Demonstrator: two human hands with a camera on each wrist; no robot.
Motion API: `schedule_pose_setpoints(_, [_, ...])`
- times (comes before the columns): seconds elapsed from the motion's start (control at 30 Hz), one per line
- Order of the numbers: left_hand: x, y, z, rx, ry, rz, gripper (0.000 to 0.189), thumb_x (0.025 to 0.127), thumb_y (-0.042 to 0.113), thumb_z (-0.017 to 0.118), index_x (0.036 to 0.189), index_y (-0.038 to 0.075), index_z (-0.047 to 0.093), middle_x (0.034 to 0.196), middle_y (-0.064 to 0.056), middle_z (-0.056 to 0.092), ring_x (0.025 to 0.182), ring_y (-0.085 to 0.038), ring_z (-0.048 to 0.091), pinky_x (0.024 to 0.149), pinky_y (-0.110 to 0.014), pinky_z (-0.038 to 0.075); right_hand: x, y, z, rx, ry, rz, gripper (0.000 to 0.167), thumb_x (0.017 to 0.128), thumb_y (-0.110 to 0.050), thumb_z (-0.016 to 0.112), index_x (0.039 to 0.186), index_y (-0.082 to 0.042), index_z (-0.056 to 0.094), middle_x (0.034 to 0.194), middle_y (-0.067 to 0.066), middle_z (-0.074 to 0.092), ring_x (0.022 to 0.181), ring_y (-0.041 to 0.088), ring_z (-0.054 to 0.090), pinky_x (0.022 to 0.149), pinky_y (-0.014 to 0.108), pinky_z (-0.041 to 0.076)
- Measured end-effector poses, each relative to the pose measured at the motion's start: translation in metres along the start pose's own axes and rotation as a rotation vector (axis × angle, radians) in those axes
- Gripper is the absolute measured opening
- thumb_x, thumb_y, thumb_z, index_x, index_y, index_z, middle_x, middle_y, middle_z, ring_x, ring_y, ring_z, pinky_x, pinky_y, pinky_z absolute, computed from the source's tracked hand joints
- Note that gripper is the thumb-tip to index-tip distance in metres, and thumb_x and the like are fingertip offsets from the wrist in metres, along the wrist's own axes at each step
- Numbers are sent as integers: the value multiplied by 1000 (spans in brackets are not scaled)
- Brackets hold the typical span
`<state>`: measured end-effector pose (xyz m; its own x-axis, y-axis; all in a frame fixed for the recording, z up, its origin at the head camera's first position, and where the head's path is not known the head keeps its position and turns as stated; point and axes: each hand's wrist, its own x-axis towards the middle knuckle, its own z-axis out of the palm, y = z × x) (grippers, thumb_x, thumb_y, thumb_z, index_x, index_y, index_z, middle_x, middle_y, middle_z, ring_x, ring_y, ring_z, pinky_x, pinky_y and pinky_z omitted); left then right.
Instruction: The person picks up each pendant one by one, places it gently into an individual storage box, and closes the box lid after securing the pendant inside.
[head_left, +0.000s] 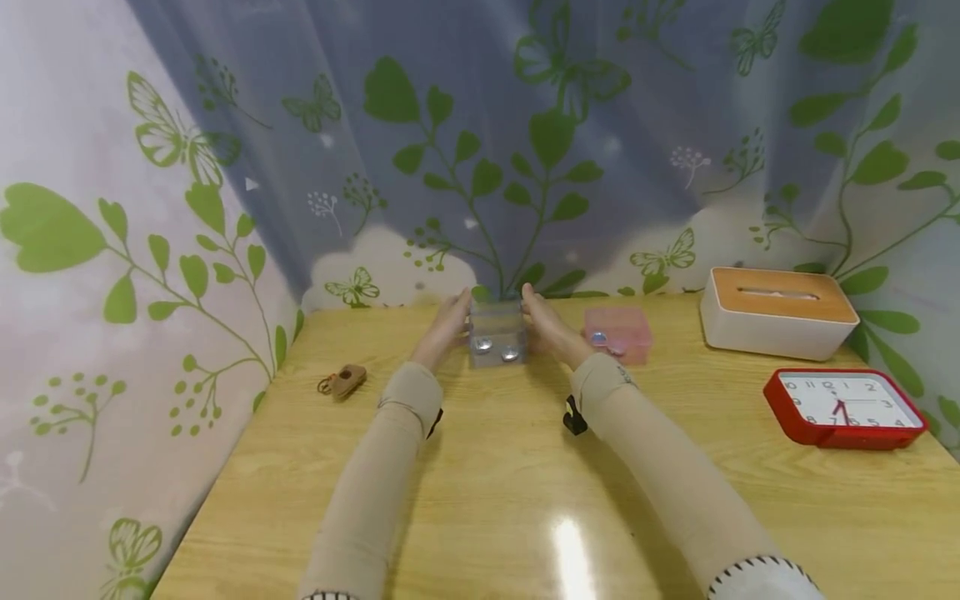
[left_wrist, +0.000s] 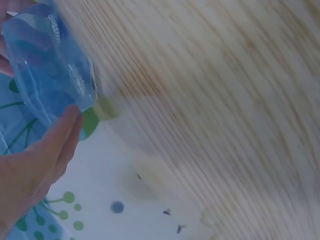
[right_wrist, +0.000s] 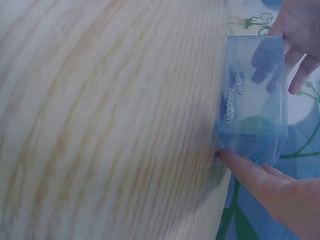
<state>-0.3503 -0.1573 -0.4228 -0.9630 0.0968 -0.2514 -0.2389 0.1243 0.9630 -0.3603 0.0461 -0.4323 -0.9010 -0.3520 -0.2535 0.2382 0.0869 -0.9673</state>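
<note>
A see-through bluish box (head_left: 497, 315) stands at the far edge of the table, in front of the curtain. Two shiny silver round pieces (head_left: 510, 354) show at its near side; in the wrist views they look beaded. My left hand (head_left: 448, 323) is at the box's left side, and in the left wrist view its straight fingers (left_wrist: 69, 127) reach the box's corner. On the opposite side, my right hand (head_left: 553, 327) has its extended fingers along the box's end, with the thumb (right_wrist: 231, 157) right at its lower corner.
Right of my right hand is a translucent pink box (head_left: 630, 327). Farther right stand a white tissue box with a wooden lid (head_left: 780, 312) and a red-framed clock (head_left: 843, 408). A small brown pouch-like item with a ring (head_left: 348, 381) lies on the wooden table (head_left: 480, 483) at left.
</note>
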Motion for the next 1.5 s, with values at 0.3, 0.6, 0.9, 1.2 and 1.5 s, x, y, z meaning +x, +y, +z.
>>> schedule_pose_setpoints(0.3, [-3, 3, 9, 53, 36, 50, 72, 114, 49, 34, 169, 10, 10, 175, -20, 18, 154, -49, 34, 124, -62, 41, -5, 0, 1, 94, 27, -21, 67, 115, -48, 23, 171, -22, -3, 180, 11, 5, 162, 51, 13, 130, 66, 27])
schedule_pose_setpoints(0.6, [-10, 5, 21, 174, 41, 145, 78, 110, 62, 30, 169, 11, 21, 176, -15, 23, 162, -40, 24, 134, -60, 24, -9, 2, 2, 46, -6, -81, 72, 113, -55, 20, 170, -21, -8, 180, 12, -3, 163, 51, 3, 134, 66, 15])
schedule_pose_setpoints(0.9, [-15, 6, 20, 348, 87, 196, 74, 112, 58, 21, 167, 8, 25, 175, -13, 26, 165, -33, 21, 138, -48, 15, -12, -6, -1, -164, 79, -147, 77, 113, -58, 20, 169, -7, 12, 175, 22, 20, 161, 48, 21, 136, 59, 17])
schedule_pose_setpoints(1.2, [-24, 0, 10, 494, 131, 216, 62, 113, 50, 37, 157, 6, 45, 161, -18, 50, 151, -38, 47, 128, -53, 39, -19, 0, -7, -472, 102, -245, 64, 116, -41, 29, 163, 1, 30, 170, 24, 33, 160, 42, 30, 136, 53, 22])
schedule_pose_setpoints(1.5, [-36, -6, 2, 648, 30, 300, 52, 115, 36, 41, 157, 7, 47, 163, -16, 48, 153, -37, 45, 129, -53, 37, -29, 6, -16, -726, -32, -328, 58, 116, -32, 31, 164, 1, 28, 170, 26, 32, 158, 47, 30, 133, 60, 23])
